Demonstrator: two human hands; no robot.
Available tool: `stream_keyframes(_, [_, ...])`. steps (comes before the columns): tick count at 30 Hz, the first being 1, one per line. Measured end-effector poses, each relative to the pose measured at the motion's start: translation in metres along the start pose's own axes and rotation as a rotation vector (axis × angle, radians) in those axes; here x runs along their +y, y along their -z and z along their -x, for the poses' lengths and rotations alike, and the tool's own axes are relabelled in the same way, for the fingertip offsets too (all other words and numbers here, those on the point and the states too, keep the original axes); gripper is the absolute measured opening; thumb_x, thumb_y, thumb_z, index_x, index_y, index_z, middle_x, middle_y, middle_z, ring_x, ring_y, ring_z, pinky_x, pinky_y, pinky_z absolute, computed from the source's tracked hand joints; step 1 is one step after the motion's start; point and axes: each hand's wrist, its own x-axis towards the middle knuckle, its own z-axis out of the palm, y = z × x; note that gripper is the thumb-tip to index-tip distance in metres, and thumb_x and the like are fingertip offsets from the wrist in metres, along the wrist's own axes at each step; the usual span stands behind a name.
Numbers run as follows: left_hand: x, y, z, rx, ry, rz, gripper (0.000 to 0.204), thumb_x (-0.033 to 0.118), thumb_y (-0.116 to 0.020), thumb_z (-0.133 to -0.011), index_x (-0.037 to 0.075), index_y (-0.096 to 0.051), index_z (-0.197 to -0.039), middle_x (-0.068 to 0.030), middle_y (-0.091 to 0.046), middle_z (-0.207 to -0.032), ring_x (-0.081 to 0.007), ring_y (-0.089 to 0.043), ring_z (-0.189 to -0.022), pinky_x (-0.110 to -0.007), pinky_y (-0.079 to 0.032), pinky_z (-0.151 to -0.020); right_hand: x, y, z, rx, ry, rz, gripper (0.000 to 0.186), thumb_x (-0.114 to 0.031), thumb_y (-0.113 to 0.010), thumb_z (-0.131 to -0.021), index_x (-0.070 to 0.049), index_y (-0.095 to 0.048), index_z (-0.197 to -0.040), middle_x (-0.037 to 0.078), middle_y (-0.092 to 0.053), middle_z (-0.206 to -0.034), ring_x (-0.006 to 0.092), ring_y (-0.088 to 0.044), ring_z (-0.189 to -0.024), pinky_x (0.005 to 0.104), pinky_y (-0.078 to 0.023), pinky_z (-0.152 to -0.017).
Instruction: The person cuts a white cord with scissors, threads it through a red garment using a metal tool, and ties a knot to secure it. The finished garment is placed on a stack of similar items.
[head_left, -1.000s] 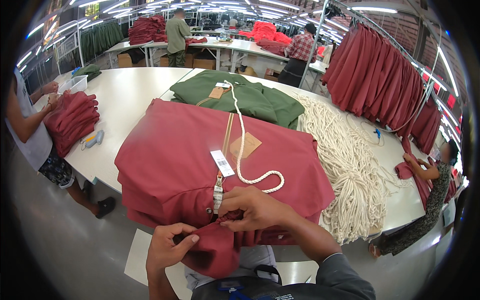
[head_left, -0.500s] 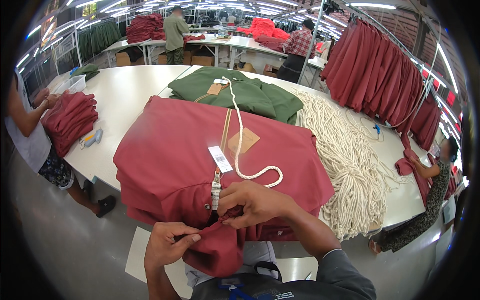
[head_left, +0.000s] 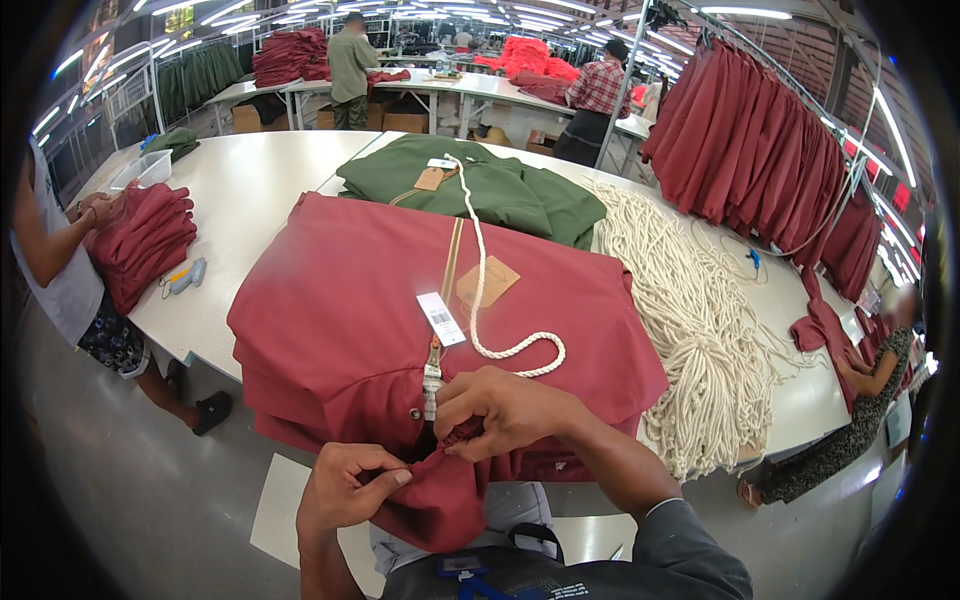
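Note:
A dark red jacket (head_left: pixel 340 290) lies on a stack of folded garments in front of me, its hood (head_left: pixel 430 510) hanging toward me over the table's near edge. My left hand (head_left: pixel 350 485) pinches the hood's edge between thumb and fingers. Close beside it, my right hand (head_left: pixel 500 410) grips gathered cloth of the same edge near a metal eyelet (head_left: pixel 415 414). A white cord (head_left: pixel 480 250) runs down over the jacket and curls just beyond my right hand. Near the zipper lie a white tag (head_left: pixel 440 318) and a brown card tag (head_left: pixel 488 284).
Green garments (head_left: pixel 480 185) lie behind the jacket. A heap of cream cords (head_left: pixel 690 330) covers the table on the right, below hanging red jackets (head_left: pixel 760 150). At left, a person (head_left: pixel 60 230) handles a red pile (head_left: pixel 140 240); another person (head_left: pixel 875 370) stands far right.
My left hand has shifted slightly right and up along the hood edge, closer to my right hand, which stays nearly still. The person at right has moved an arm.

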Motion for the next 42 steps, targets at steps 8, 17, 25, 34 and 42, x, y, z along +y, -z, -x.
stream_keyframes(8, [-0.005, 0.0, -0.004, 0.046, -0.023, -0.041, 0.004, -0.001, -0.076, -0.085, -0.004, -0.074, -0.085, -0.009, -0.071, -0.072, -0.0103, -0.064, -0.063, -0.025, -0.049, -0.059, 0.001, 0.002, -0.001, 0.014, 0.029, 0.029, 0.012, -0.002, -0.074, -0.078, 0.0, -0.066, -0.087, 0.011, -0.063, -0.08, 0.0273, -0.063, -0.073, 0.0375, -0.047, -0.063])
stream_keyframes(17, [-0.003, 0.001, -0.003, 0.026, 0.013, -0.024, 0.006, 0.001, -0.077, -0.087, -0.004, -0.074, -0.087, -0.0073, -0.072, -0.073, -0.0067, -0.062, -0.066, -0.025, -0.049, -0.06, 0.0, 0.005, 0.004, 0.095, -0.004, -0.06, 0.012, -0.001, -0.073, -0.079, 0.001, -0.066, -0.087, 0.011, -0.064, -0.082, 0.0228, -0.062, -0.073, 0.0355, -0.047, -0.064])
stream_keyframes(25, [-0.004, 0.002, 0.0, 0.061, 0.067, -0.006, 0.008, 0.003, -0.076, -0.085, -0.004, -0.073, -0.085, -0.0058, -0.073, -0.077, -0.0086, -0.063, -0.072, -0.025, -0.049, -0.067, 0.003, -0.002, 0.001, 0.08, -0.014, -0.032, 0.013, 0.0, -0.073, -0.078, 0.002, -0.065, -0.088, 0.01, -0.06, -0.078, 0.022, -0.06, -0.07, 0.0354, -0.045, -0.062])
stream_keyframes(34, [-0.007, 0.001, -0.001, 0.112, 0.045, 0.025, 0.006, 0.001, -0.074, -0.085, -0.005, -0.074, -0.083, -0.0058, -0.071, -0.072, -0.0073, -0.062, -0.068, -0.025, -0.048, -0.064, -0.005, -0.001, 0.002, 0.079, -0.076, -0.072, 0.013, 0.001, -0.074, -0.078, 0.002, -0.064, -0.086, 0.009, -0.06, -0.078, 0.0202, -0.058, -0.068, 0.035, -0.044, -0.061])
stream_keyframes(42, [-0.007, 0.001, -0.004, 0.108, 0.044, 0.032, 0.006, 0.0, -0.073, -0.085, -0.006, -0.074, -0.082, -0.0062, -0.071, -0.072, -0.0083, -0.062, -0.067, -0.025, -0.048, -0.063, 0.006, -0.004, 0.001, 0.075, -0.027, -0.099, 0.011, 0.001, -0.073, -0.077, 0.001, -0.064, -0.083, 0.009, -0.059, -0.075, 0.0208, -0.057, -0.068, 0.0348, -0.044, -0.06])
